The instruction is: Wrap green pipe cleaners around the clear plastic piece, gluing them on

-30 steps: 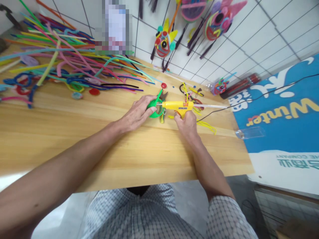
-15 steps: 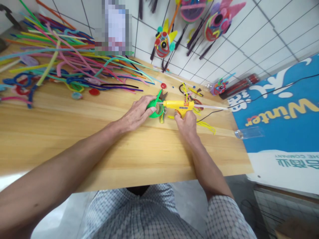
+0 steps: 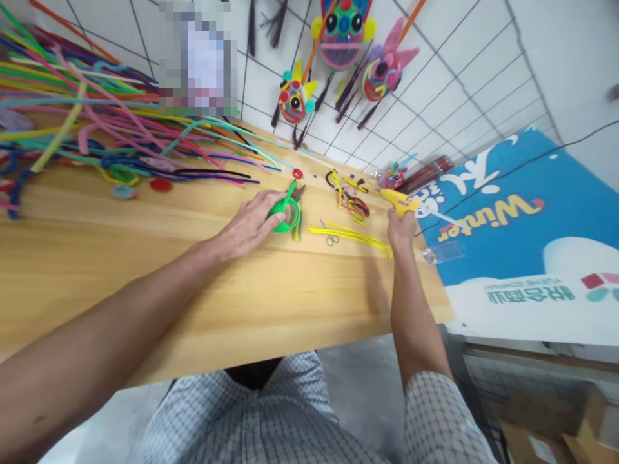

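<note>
My left hand (image 3: 254,222) is closed on a green ring-shaped piece (image 3: 291,222), apparently wound from pipe cleaner, with one green end sticking up. Directly beyond it lie pliers (image 3: 296,233), partly hidden by the ring. In my right hand (image 3: 402,229) is a yellow hot glue gun (image 3: 399,201), held over the table's right end, its nozzle pointing left and a clear glue stick (image 3: 445,219) poking out of the back. Between my hands lie yellow pipe cleaners (image 3: 355,237) and small scissors (image 3: 331,240).
A heap of coloured pipe cleaners (image 3: 120,129) covers the back left. Colourful masks (image 3: 296,103) hang on the tiled wall. Loose pieces (image 3: 353,203) and a red disc (image 3: 297,174) lie further back. A clear plastic bottle (image 3: 442,252) rests at right, near the blue board (image 3: 522,193) and a cord.
My right hand has carried the glue gun away from the green ring to the right, uncovering the yellow pipe cleaners and scissors. My left hand keeps the ring; the view has turned right.
</note>
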### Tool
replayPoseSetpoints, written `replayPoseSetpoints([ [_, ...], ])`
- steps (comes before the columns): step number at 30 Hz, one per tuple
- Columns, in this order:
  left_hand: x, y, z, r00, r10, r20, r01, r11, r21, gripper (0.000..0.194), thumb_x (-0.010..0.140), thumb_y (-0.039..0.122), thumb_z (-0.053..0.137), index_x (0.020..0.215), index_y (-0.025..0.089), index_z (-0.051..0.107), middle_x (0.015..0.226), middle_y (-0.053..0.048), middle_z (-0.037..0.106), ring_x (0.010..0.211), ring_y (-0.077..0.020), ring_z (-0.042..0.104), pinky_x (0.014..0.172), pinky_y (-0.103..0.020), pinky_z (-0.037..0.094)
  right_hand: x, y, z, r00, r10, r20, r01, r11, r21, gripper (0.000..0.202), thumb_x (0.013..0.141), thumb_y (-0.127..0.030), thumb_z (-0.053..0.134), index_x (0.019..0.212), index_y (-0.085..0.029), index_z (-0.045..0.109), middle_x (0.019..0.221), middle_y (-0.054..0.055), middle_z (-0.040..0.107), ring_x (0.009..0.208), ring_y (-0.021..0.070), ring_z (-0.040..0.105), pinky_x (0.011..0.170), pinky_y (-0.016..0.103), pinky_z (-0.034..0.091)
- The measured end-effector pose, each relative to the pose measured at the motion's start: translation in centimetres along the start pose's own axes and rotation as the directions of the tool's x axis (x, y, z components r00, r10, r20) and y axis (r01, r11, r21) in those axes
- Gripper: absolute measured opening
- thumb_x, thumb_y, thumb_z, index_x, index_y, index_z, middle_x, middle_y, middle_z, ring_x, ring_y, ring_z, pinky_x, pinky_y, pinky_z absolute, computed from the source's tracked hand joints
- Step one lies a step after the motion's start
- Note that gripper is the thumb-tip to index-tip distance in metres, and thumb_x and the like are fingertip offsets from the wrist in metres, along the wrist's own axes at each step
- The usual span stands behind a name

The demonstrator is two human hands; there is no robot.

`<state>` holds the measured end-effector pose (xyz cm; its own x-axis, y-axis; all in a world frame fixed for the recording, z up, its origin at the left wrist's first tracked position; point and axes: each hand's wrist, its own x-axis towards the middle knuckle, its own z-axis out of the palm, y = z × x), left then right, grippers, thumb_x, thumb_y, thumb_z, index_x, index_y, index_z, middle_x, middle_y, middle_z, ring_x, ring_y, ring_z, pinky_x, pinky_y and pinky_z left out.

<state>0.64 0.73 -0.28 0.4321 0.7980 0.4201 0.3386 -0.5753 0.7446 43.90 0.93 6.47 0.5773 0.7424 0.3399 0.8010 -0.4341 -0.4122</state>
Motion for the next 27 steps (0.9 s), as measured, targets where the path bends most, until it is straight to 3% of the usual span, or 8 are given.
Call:
replayPoseSetpoints([
  [3,0.0,-0.2,0.2,1.0,0.001,-0.005,-0.001,1.0,0.009,0.064,0.114,0.064,0.037,0.159,0.022,0.055,0.156,-0.015,0.064,0.148,-0.0349,0.056,0.127,-0.058,0.045,0.7,1.3,1.1,0.988,0.153,0.001,-0.153,0.988,-0.02,0.047,0.101,-0.03,0.059,0.14,-0.006,0.065,0.133,0.027,0.074,0.122,0.0356,0.071,0.106,0.046,0.054],
  [10,-0.1,-0.3,0.2,1.0,0.021,-0.01,-0.021,1.0,0.001,0.06,0.114,0.061,0.039,0.158,0.023,0.055,0.155,-0.014,0.064,0.148,-0.0348,0.057,0.126,-0.057,0.046,1.1,2.4,3.0,0.975,0.222,0.031,-0.22,0.974,-0.057,0.042,0.096,-0.026,0.061,0.129,-0.003,0.07,0.122,0.028,0.075,0.114,0.0346,0.072,0.101,0.043,0.056],
  [16,-0.1,-0.3,0.2,1.0,0.016,0.005,-0.016,1.0,-0.01,0.058,0.114,0.058,0.041,0.16,0.025,0.053,0.155,-0.015,0.064,0.148,-0.0347,0.058,0.125,-0.059,0.047,-1.2,2.8,0.3,0.992,0.12,0.028,-0.117,0.988,-0.099,0.051,0.088,-0.036,0.074,0.129,-0.005,0.069,0.133,0.031,0.071,0.131,0.041,0.063,0.117,0.054,0.048],
  [18,0.0,-0.3,0.2,1.0,0.015,0.006,-0.015,1.0,-0.009,0.058,0.114,0.057,0.041,0.16,0.024,0.053,0.155,-0.016,0.063,0.148,-0.0346,0.058,0.125,-0.059,0.046,-3.0,2.0,-0.7,1.0,0.012,0.025,-0.01,0.996,-0.085,0.052,0.089,-0.037,0.072,0.132,-0.007,0.068,0.136,0.03,0.07,0.135,0.0413,0.06,0.123,0.059,0.043],
  [19,0.0,-0.3,0.2,1.0,0.014,0.003,-0.014,1.0,-0.008,0.058,0.114,0.057,0.041,0.16,0.024,0.053,0.155,-0.016,0.063,0.148,-0.0346,0.058,0.125,-0.059,0.046,-4.1,1.2,-1.0,0.994,-0.109,0.027,0.11,0.993,-0.051,0.052,0.092,-0.038,0.068,0.134,-0.009,0.068,0.137,0.028,0.071,0.134,0.04,0.061,0.123,0.061,0.044],
  [21,0.1,-0.2,0.1,1.0,0.017,0.005,-0.017,1.0,-0.005,0.058,0.114,0.056,0.041,0.159,0.023,0.054,0.155,-0.016,0.063,0.149,-0.0348,0.057,0.125,-0.059,0.046,-6.8,-1.4,-1.4,0.916,-0.401,0.023,0.398,0.913,0.091,0.049,0.099,-0.039,0.059,0.14,-0.013,0.066,0.139,0.024,0.071,0.132,0.0354,0.065,0.121,0.059,0.048],
  [23,0.1,-0.2,0.0,1.0,0.021,0.013,-0.021,1.0,-0.003,0.058,0.114,0.056,0.041,0.158,0.021,0.055,0.155,-0.016,0.063,0.149,-0.035,0.056,0.125,-0.058,0.046,-9.5,-5.0,-1.4,0.774,-0.633,0.009,0.617,0.759,0.207,0.044,0.107,-0.042,0.052,0.142,-0.02,0.066,0.145,0.019,0.07,0.141,0.0326,0.063,0.125,0.058,0.047],
  [27,0.2,0.0,-0.1,0.999,0.033,0.031,-0.033,0.999,0.005,0.056,0.114,0.053,0.04,0.158,0.021,0.053,0.158,-0.015,0.062,0.15,-0.0344,0.054,0.125,-0.057,0.046,-13.0,-12.1,0.1,0.5,-0.866,0.021,0.815,0.478,0.329,0.041,0.114,-0.041,0.043,0.146,-0.029,0.066,0.16,0.012,0.065,0.154,0.0297,0.056,0.131,0.061,0.043],
])
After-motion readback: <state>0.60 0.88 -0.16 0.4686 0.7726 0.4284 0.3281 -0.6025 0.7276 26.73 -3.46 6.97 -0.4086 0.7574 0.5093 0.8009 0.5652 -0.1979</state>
